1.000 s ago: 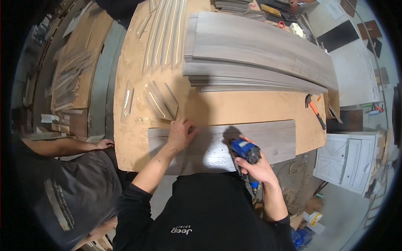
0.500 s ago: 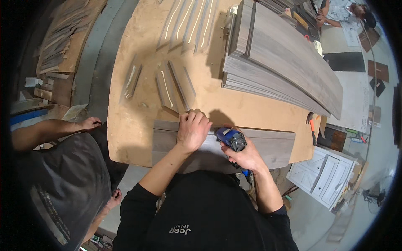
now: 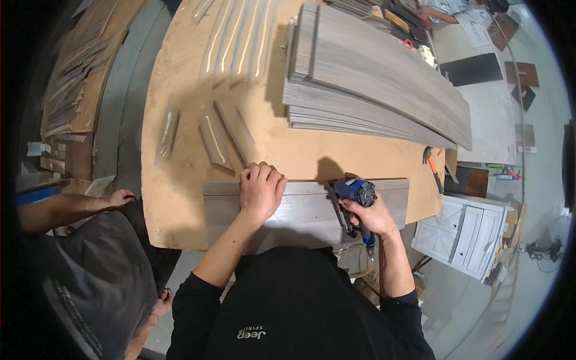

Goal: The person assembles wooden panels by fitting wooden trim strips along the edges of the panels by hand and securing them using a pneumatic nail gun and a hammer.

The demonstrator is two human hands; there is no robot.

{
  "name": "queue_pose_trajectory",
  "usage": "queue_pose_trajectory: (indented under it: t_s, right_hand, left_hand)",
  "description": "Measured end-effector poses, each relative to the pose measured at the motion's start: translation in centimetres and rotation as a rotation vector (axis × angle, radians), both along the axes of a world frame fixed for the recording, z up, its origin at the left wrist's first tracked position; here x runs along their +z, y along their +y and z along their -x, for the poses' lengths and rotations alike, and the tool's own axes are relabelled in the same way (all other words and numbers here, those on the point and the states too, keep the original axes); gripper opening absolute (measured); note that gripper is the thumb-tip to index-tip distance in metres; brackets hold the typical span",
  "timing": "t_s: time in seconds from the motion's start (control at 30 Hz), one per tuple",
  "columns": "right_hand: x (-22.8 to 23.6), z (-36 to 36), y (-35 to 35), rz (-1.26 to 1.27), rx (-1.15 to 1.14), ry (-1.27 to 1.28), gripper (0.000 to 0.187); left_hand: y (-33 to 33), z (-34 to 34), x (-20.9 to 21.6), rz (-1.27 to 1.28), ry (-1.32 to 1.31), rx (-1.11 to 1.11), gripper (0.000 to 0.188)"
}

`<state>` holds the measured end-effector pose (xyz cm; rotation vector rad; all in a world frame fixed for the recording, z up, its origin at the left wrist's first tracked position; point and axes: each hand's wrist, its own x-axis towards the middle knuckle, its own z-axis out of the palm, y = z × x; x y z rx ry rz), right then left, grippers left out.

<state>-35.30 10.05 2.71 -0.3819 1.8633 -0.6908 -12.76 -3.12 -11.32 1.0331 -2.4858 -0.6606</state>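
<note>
**Grey board (image 3: 309, 210) under the left hand (image 3: 261, 191), blue nailer (image 3: 355, 192) in the right hand (image 3: 373, 215)**

We see the board lying flat along the near side of the table (image 3: 354, 150), a narrow seam running lengthwise near its far edge. Our left hand rests on it left of the middle, fingers bent over by that far edge; whether they grip or only press, we cannot tell. Our right hand is wrapped round the nailer's handle, over the right half of the board. Its nose is hidden, so we cannot say whether it touches the wood.

We judge the nailer hard, rigid and fairly heavy, with much of its weight in the bulky head; the handle is the place to hold it, fingers clear of the nose. The board looks stiff and moderately light for its length, and its smooth, shiny face may slip under a flat palm. We would take it by the long edges or both ends. Beyond our left hand lie thin strips (image 3: 230, 135), probably easier to snap; farther off sits a stack (image 3: 384, 75) of grey panels, with a hammer (image 3: 432, 170) to its right.
</note>
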Motion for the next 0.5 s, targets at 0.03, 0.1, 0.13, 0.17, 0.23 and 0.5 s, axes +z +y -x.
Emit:
queue_pose_trajectory:
  t_s: [0.03,0.1,0.13,0.17,0.23,0.5]
  right_hand:
    - [0.0,0.8,0.6,0.003,-0.008,0.007,0.046]
    - [-0.4,2.4,1.7,-0.055,0.016,0.036,0.044]
    - [-0.8,3.0,2.1,-0.093,0.041,0.04,0.043]
    - [-0.7,3.1,2.2,-0.087,0.038,0.041,0.043]
    - [-0.7,2.9,2.1,-0.033,0.018,-0.011,0.045]
    - [-1.6,4.6,2.6,-0.033,0.072,-0.084,0.06]
  left_hand:
    - [0.4,0.7,0.0,0.003,0.007,-0.008,0.019]
    - [1.6,2.8,-0.2,0.075,0.031,-0.072,0.022]
    - [2.2,4.2,-0.4,0.078,0.036,-0.084,0.022]
    - [3.0,5.5,-0.5,0.072,0.029,-0.109,0.024]
    - [4.1,7.6,-0.6,0.07,0.018,-0.142,0.026]
    - [5.0,9.9,-0.6,0.064,-0.01,-0.175,0.022]
